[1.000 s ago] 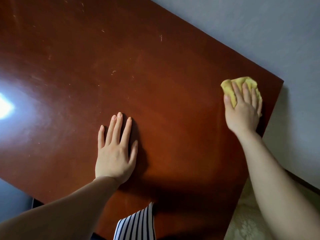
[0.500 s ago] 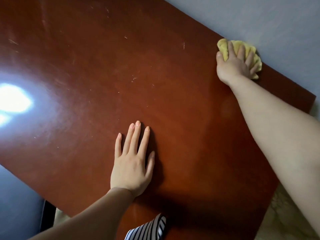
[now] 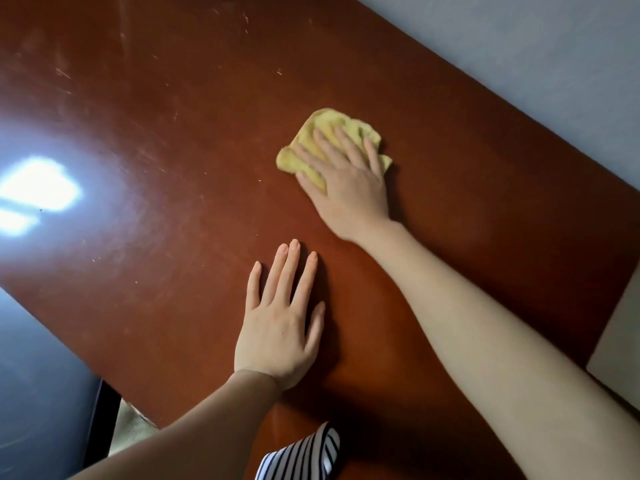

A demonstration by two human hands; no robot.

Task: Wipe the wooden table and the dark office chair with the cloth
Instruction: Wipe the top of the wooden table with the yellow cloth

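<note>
the crumpled yellow cloth (image 3: 334,131) lies mid-way across the wooden table (image 3: 166,109), pressed down under the straight, spread fingers of the right hand (image 3: 349,188), while the left hand (image 3: 277,337) rests flat and open nearer the front edge. since nothing grips the cloth, it could bunch and slip out, leaving the pale scuffs (image 3: 63,73) to the left unwiped. no brand or writing shows.
</note>
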